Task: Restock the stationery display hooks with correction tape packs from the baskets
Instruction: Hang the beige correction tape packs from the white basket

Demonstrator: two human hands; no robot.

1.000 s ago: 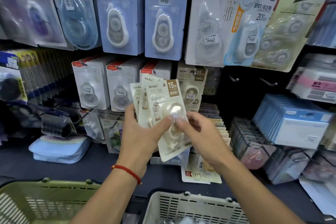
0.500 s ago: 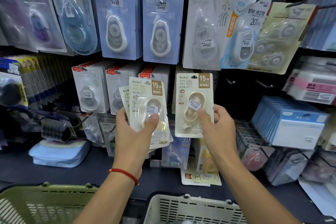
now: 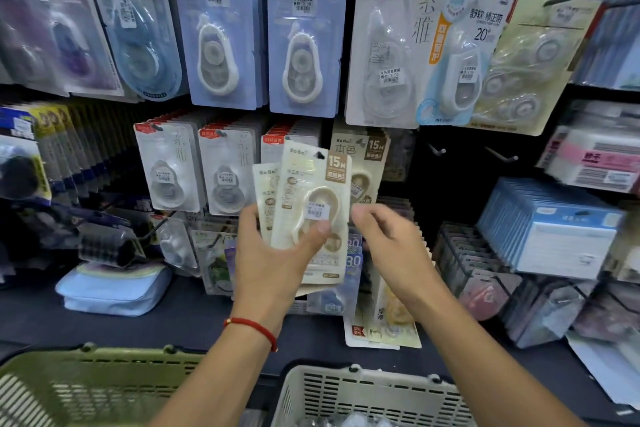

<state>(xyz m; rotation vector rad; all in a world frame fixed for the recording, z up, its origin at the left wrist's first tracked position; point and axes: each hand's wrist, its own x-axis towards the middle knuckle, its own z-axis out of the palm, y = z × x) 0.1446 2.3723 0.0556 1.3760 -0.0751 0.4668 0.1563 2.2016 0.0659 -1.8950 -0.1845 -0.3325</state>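
My left hand grips a small fan of cream correction tape packs, thumb pressed on the front pack's blister. Behind them another cream pack of the same kind hangs on a display hook. My right hand hovers just right of the held packs, fingers loosely curled and holding nothing. Two bare hooks stick out of the dark panel to the right. A white basket stands below at the front, a green basket at the lower left.
Blue and white correction tape packs fill the upper hooks. White packs with red tabs hang at mid left. Blue boxes are stacked at the right. A light blue pouch lies on the dark shelf at left.
My right hand has hung the cream pack it held on the hook and drawn back empty toward my left hand. My left hand has shifted right with its packs.
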